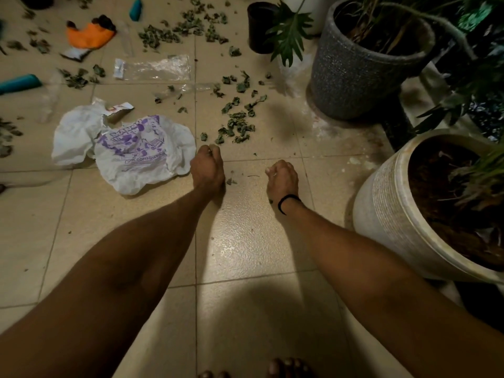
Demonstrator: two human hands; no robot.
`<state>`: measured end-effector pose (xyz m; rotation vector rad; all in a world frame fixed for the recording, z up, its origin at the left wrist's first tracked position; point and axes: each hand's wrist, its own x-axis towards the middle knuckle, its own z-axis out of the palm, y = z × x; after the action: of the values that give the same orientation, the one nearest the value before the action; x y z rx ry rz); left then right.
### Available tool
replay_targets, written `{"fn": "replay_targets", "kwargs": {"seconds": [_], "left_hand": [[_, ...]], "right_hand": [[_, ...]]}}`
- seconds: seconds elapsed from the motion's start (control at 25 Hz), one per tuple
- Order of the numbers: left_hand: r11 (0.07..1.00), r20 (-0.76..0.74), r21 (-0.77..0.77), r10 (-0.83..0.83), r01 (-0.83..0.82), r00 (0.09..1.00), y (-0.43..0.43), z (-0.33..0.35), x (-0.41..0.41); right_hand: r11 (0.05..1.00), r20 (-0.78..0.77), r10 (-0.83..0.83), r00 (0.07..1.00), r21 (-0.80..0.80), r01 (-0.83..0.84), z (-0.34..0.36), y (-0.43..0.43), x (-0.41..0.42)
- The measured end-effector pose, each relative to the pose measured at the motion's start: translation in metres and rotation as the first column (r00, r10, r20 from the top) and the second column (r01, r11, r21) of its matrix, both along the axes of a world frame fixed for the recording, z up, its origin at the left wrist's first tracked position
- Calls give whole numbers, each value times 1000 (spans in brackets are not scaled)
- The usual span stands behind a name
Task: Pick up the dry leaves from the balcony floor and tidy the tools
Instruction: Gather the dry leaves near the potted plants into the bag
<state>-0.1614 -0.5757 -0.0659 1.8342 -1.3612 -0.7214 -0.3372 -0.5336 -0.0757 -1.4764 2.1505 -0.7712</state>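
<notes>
Dry leaves (237, 126) lie scattered across the beige tiled balcony floor (245, 241). The nearest cluster is just beyond your hands, and more piles lie farther off toward the top of the view. One loose leaf scrap (231, 182) sits on the tile between your hands.

Your left hand (207, 167) is down at the floor with its fingers curled in, and it seems to be clutching a few leaf bits at the fingertips. Your right hand (282, 178), with a black band (286, 203) at the wrist, is also curled near the floor; I cannot tell whether it holds anything.

Just beside your left hand, on its left, lies a crumpled white plastic bag (131, 151) with purple print. Beyond the bag, a clear zip bag (152, 67) lies flat on the tiles. Farther off to the left lie an orange glove (88, 34) and a teal tool handle (20, 83). On your right stand a grey pot (354, 77) and, nearer you, a white pot (395, 214), both holding plants.
</notes>
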Motion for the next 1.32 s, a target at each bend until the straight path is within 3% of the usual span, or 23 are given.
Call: {"fn": "replay_targets", "kwargs": {"seconds": [0.12, 0.24, 0.36, 0.48, 0.76, 0.92, 1.04, 1.32], "left_hand": [[998, 37, 34, -63, 62, 997, 5, 0, 12], [966, 129, 69, -257, 250, 958, 18, -5, 21], [884, 248, 119, -467, 452, 849, 41, -8, 24], [823, 379, 147, -559, 548, 737, 56, -14, 22], [864, 395, 23, -471, 504, 789, 58, -23, 8], [941, 320, 102, -339, 323, 885, 51, -24, -7], [967, 228, 126, -246, 222, 942, 51, -17, -17], [945, 237, 71, -326, 318, 915, 65, -9, -31]], "right_hand": [[992, 165, -125, 978, 44, 119, 10, -6, 7], [983, 269, -181, 946, 68, 169, 20, -8, 18], [992, 258, -125, 958, 69, 110, 22, -7, 24], [991, 327, -130, 936, 61, 116, 15, 0, 18], [990, 269, -141, 953, 26, 139, 14, 36, -10], [999, 179, -21, 984, 35, 15, 3, 68, -5], [985, -15, 158, 987, 70, -156, -5, 88, 6], [974, -28, 151, 988, 177, -144, 13, 81, 16]]}}
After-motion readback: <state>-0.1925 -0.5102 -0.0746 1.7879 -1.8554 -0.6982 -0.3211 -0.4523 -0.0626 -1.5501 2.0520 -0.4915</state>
